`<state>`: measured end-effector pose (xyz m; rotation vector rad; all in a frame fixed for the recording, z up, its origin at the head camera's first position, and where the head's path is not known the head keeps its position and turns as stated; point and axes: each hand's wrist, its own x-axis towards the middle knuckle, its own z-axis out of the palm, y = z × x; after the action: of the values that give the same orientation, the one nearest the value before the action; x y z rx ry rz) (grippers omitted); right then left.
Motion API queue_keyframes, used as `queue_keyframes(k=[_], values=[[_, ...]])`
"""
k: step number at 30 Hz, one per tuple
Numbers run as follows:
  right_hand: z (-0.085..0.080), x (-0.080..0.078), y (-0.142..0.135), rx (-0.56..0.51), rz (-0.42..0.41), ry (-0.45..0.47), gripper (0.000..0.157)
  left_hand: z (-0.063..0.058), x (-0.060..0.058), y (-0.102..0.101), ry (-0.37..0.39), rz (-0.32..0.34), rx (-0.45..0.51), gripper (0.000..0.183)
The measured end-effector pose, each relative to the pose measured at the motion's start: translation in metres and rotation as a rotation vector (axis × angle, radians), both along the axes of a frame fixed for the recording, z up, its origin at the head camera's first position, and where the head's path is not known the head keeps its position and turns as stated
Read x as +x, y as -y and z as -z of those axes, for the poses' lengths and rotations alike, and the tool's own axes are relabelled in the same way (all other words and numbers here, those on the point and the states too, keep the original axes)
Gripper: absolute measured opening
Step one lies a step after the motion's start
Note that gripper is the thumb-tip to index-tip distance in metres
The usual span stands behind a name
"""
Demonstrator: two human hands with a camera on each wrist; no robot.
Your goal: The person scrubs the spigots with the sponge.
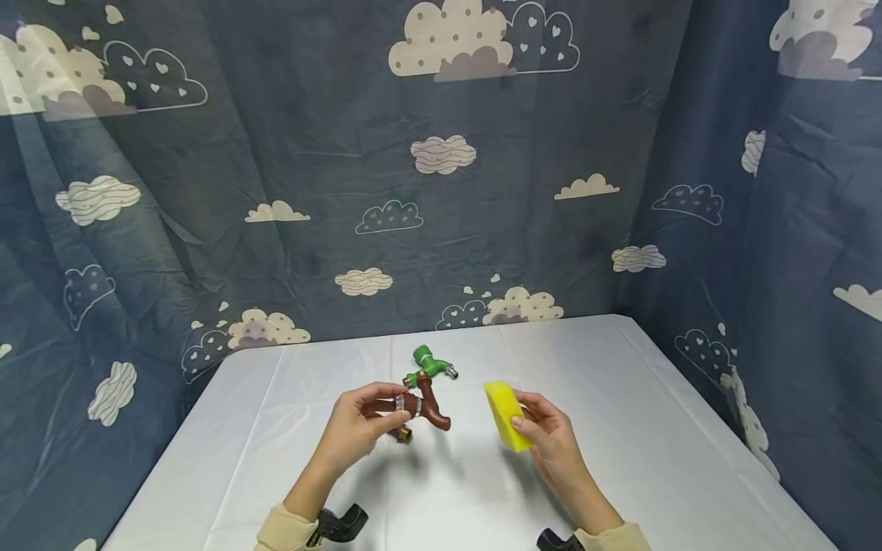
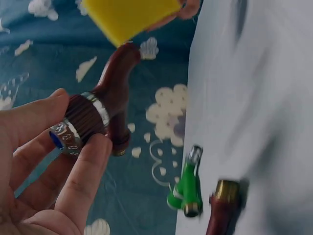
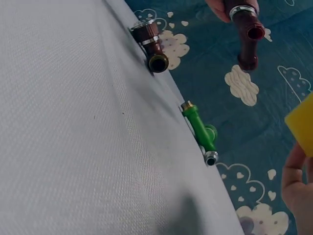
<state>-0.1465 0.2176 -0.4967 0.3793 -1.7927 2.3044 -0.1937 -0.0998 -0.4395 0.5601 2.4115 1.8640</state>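
Note:
My left hand [image 1: 358, 428] pinches a brown tap [image 1: 429, 402] by its ribbed knob, holding it above the table. In the left wrist view, the held tap [image 2: 115, 81] shows silver bands and a blue dot on the knob's end. My right hand [image 1: 554, 440] grips a yellow sponge [image 1: 506, 417], raised to the right of the tap. The sponge [image 2: 129, 14] appears close to the tap's spout in the left wrist view; whether they touch there is unclear, but the head view has them apart. Only part of the right hand [image 3: 298, 191] shows in its own wrist view.
A green tap [image 1: 430, 363] with a silver outlet lies on the white-covered table [image 1: 331, 363] behind the held one. A second brown tap [image 3: 149, 44] lies on the table, mostly hidden by my left hand in the head view. Cloud-patterned dark blue cloth [image 1: 331, 168] hangs around the table.

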Motion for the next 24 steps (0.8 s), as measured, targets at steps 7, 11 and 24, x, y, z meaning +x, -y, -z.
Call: queue_keyframes(k=[7, 11, 24], values=[[-0.002, 0.004, 0.007, 0.186, 0.04, -0.094, 0.028, 0.002, 0.011, -0.029, -0.102, 0.102, -0.089, 0.035], [-0.004, 0.011, 0.012, 0.363, 0.064, -0.183, 0.03, -0.001, 0.017, -0.045, -0.133, 0.181, -0.12, 0.035], [-0.005, 0.009, 0.009, 0.491, 0.082, -0.388, 0.037, -0.007, 0.015, -0.062, -0.167, 0.155, -0.154, 0.034]])
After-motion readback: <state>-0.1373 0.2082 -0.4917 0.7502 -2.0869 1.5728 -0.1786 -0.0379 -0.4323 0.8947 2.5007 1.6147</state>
